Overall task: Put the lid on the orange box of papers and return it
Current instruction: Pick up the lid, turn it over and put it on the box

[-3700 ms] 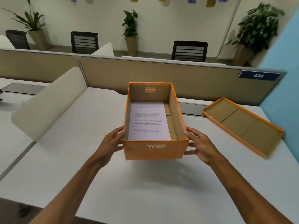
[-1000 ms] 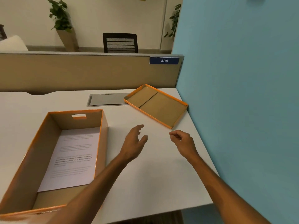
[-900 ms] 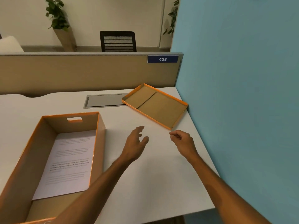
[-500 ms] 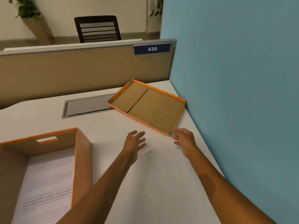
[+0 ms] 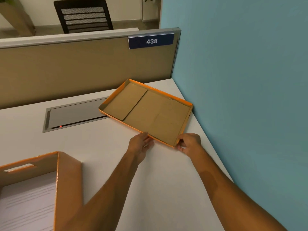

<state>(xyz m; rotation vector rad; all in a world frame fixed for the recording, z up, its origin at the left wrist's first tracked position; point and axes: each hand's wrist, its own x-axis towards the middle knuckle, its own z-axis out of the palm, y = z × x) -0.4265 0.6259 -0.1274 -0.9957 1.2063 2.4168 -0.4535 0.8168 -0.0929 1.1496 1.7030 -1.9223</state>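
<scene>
White desk (image 5: 103, 147); upturned orange-rimmed cardboard lid (image 5: 150, 112)

arms: we are reaching both forward | left hand (image 5: 140, 145): lying flat, fingers spread | right hand (image 5: 190, 142): curling, fingers bent

White desk (image 5: 150, 189), tan partition (image 5: 75, 67), blue wall (image 5: 241, 80).

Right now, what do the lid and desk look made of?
Lid: likely cardboard, raw brown inside with fold seams, glossy orange skin on the rim. Desk: smooth matte off-white top, probably laminate; the core isn't visible.
</scene>
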